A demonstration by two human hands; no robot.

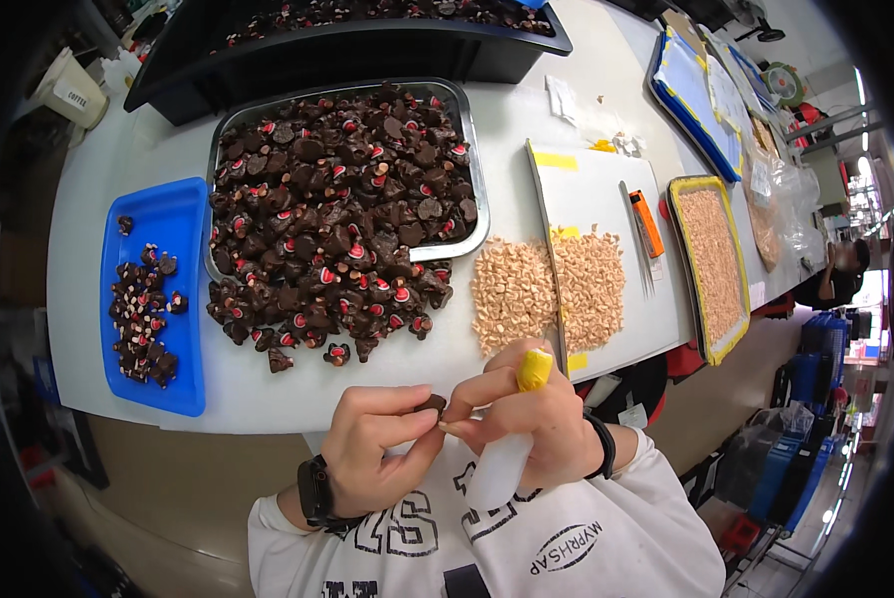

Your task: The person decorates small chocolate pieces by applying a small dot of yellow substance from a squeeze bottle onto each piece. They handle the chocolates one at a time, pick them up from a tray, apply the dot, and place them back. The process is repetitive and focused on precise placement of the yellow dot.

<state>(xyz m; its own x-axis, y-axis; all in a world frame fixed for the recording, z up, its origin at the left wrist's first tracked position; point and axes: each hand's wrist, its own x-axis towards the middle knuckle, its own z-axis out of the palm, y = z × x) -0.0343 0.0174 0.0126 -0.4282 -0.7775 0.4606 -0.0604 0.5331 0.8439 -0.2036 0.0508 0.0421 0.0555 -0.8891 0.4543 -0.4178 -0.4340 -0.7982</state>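
My left hand [377, 439] is closed, pinching a small dark brown piece [432, 404] between thumb and fingertips. Against that piece come the fingertips of my right hand [527, 419]; any tiny part between them is too small to make out. The right hand is also wrapped round a white, soft-looking tube [497, 470], and a yellow-covered end [535, 369] pokes out above the fist. Just beyond the hands lies a heap of dark brown pieces with red-and-white spots [337, 289], spilling over from a metal tray [477, 199]. Small beige bits [515, 294] are spread to its right.
A blue tray [153, 399] at left holds several finished-looking brown pieces. Behind stands a large black bin [367, 60]. On a white board [626, 309] lie more beige bits, an orange-handled cutter [646, 224] and tweezers [649, 274]. A yellow-edged tray [711, 269] of beige bits is farther right.
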